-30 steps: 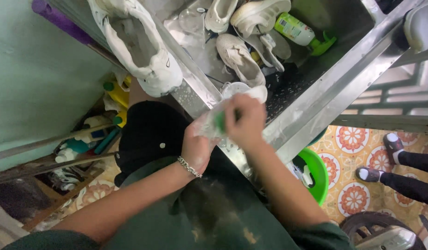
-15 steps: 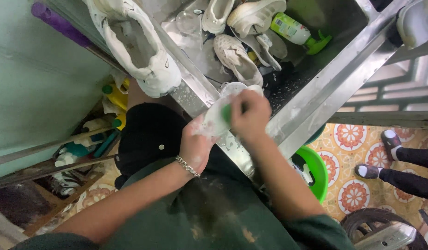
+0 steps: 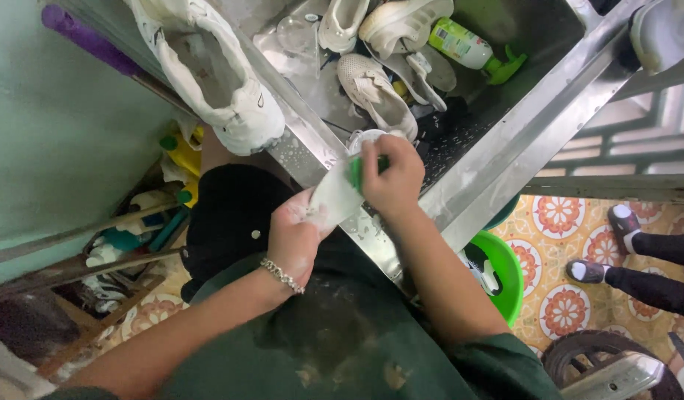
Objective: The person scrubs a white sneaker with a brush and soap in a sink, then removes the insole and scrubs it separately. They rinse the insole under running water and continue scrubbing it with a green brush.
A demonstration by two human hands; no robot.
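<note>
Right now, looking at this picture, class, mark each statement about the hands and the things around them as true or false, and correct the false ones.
1. The left hand holds a soapy white shoe over the edge of the metal sink. True.
2. The right hand presses a red cloth against the shoe. False: it presses a green scrubber, mostly hidden under the fingers.
3. A white sneaker sits on the sink's rim at upper left. True.
4. The sink basin is empty. False: several white shoes and a green-capped bottle lie in it.
5. A green basin stands on the patterned floor. True.
</note>
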